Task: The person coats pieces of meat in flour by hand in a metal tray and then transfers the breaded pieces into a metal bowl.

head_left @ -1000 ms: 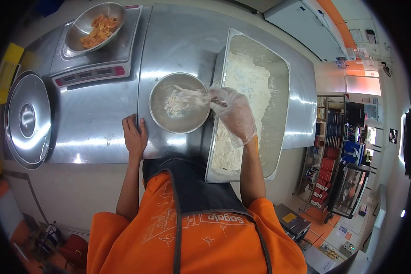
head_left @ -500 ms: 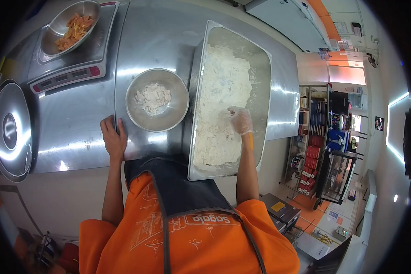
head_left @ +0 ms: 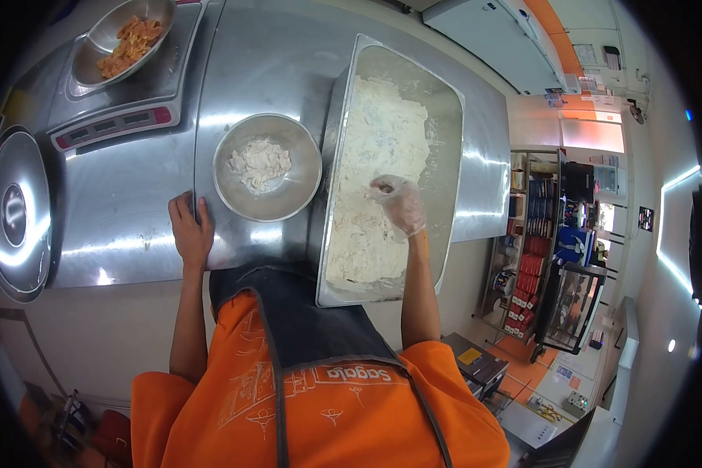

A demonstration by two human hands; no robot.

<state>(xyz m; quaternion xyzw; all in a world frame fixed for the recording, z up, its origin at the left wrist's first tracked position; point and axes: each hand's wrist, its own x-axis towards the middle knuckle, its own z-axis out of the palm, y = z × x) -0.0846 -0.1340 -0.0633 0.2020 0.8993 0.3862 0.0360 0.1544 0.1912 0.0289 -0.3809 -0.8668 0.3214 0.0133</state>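
Note:
My right hand (head_left: 398, 204), in a clear glove, is over the white flour (head_left: 382, 132) in a deep metal tray (head_left: 454, 168). Its fingers are curled together, and what they hold, if anything, is too small to make out. Left of the tray stands a steel bowl (head_left: 307, 168) with flour-coated pieces (head_left: 261, 162) inside. My bare left hand (head_left: 192, 231) rests at the front edge of the steel table, below and left of that bowl, its fingers apart and holding nothing.
At the upper left a scale (head_left: 117, 125) carries a tilted bowl (head_left: 164, 14) of orange-brown pieces (head_left: 131, 47). A large round metal lid or pan (head_left: 35, 179) lies at the far left of the table (head_left: 132, 187). Shelves (head_left: 534, 226) stand beyond its right end.
My right hand has moved slightly left and up over the flour, and its fingers have turned more toward the camera. My left hand stays at the table edge.

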